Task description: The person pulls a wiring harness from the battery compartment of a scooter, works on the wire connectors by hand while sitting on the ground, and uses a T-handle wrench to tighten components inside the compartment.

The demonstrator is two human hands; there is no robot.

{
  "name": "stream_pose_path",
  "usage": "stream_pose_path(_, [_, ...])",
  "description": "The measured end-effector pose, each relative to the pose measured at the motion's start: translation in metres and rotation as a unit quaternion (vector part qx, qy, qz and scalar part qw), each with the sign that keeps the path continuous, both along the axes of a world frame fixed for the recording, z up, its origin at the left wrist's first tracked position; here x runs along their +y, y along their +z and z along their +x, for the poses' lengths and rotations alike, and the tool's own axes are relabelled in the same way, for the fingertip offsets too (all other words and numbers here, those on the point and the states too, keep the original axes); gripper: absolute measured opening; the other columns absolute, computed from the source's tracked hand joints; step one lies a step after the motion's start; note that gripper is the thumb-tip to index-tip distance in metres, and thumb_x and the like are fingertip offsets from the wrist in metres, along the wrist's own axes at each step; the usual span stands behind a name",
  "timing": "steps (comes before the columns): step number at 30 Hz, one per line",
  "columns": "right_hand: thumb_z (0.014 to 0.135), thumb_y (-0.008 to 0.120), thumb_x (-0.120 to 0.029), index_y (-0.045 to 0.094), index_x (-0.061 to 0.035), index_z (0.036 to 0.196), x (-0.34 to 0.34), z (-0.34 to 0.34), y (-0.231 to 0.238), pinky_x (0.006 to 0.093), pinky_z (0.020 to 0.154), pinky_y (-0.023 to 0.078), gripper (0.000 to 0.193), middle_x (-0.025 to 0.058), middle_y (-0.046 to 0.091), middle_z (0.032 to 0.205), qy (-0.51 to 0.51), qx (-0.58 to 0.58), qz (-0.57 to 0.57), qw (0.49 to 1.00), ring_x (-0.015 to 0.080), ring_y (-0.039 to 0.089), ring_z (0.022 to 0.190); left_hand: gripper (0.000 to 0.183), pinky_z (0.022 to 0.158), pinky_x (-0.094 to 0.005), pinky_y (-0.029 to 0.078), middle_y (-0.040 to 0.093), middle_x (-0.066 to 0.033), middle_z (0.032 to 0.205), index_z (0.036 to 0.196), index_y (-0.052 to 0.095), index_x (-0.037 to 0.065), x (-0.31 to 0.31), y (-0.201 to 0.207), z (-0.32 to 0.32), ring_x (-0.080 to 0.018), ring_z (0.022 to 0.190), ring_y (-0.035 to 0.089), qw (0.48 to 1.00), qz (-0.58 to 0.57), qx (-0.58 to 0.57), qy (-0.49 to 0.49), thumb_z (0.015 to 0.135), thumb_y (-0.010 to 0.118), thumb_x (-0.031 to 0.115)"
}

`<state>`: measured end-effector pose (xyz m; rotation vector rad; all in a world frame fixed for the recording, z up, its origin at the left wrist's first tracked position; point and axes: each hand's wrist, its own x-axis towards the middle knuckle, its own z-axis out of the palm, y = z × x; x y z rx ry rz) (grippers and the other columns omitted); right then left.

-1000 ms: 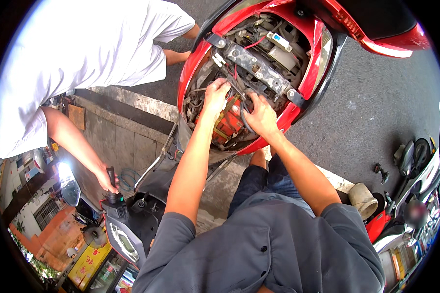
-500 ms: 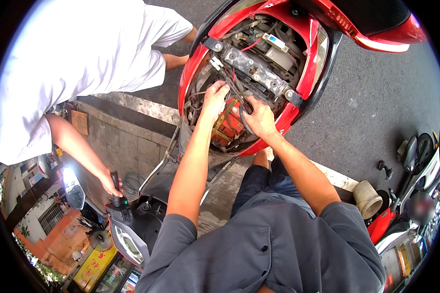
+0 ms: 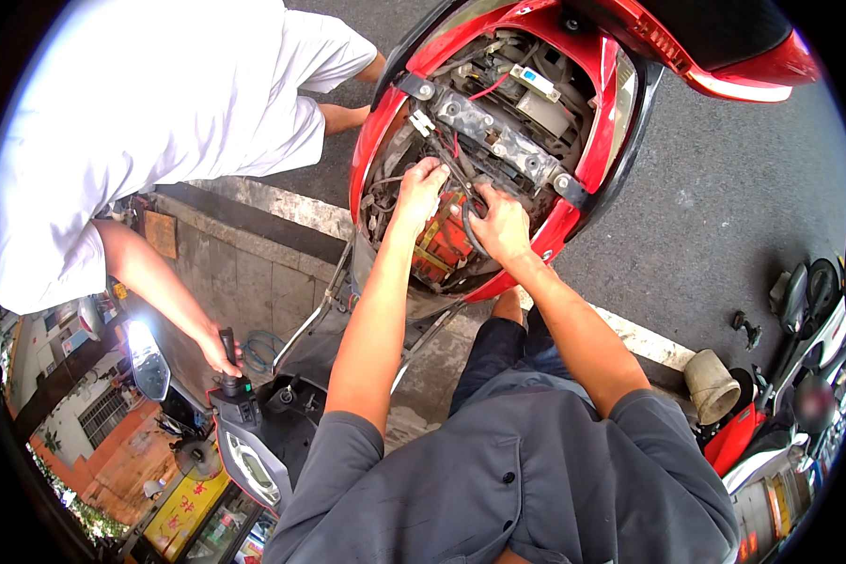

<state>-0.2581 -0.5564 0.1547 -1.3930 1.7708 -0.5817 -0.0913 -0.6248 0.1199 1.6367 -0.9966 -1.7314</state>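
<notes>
Both of my hands are inside the opened body of a red scooter (image 3: pixel 566 224). My left hand (image 3: pixel 419 195) is closed, thumb and fingers pinched on dark wiring (image 3: pixel 457 175) above the battery. To its right, my right hand (image 3: pixel 500 224) curls round a thick black cable (image 3: pixel 469 235), which loops down beside its fingers. Below and between the hands sits a red battery (image 3: pixel 445 242) with a yellow strap. A white connector (image 3: pixel 422 123) lies on the wires beyond my left hand. Fingertips and wire ends are partly hidden.
A metal crossbar (image 3: pixel 498 141) spans the opening; beyond it lies a white fuse holder (image 3: pixel 535 83). The raised seat (image 3: pixel 733 38) is at far right. On the left, a person in white grips the scooter's handlebar (image 3: pixel 227 352). A bucket (image 3: pixel 711 386) stands at right.
The view has shifted slightly, so the scooter appears a little lower and farther right. Both hands keep nearly the same place on the wiring; the other person's hand stays on the handlebar.
</notes>
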Motion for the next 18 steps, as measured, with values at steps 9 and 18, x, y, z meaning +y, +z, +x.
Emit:
stream_pose_path(9, [0.076, 0.074, -0.055, 0.063, -0.0085, 0.117, -0.009, -0.011, 0.013, 0.0487, 0.084, 0.051, 0.063, 0.02, 0.065, 0.104, 0.048, 0.015, 0.024, 0.998, 0.0393, 0.065, 0.098, 0.012, 0.072, -0.0255, 0.048, 0.066, -0.001, 0.093, 0.103, 0.064, 0.002, 0.003, 0.014, -0.007, -0.0101, 0.082, 0.059, 0.991, 0.051, 0.095, 0.076, 0.097, 0.057, 0.009])
stream_pose_path(18, [0.075, 0.074, -0.057, 0.061, -0.0082, 0.121, -0.019, -0.011, 0.019, 0.0479, 0.089, 0.049, 0.068, 0.0202, 0.064, 0.108, 0.038, -0.008, 0.045, 0.998, 0.0404, 0.063, 0.103, 0.016, 0.082, -0.0249, 0.048, 0.067, -0.0022, 0.099, 0.106, 0.065, 0.002, -0.003, 0.023, -0.013, -0.0103, 0.089, 0.06, 0.99, 0.067, 0.106, 0.064, 0.098, 0.05, 0.004])
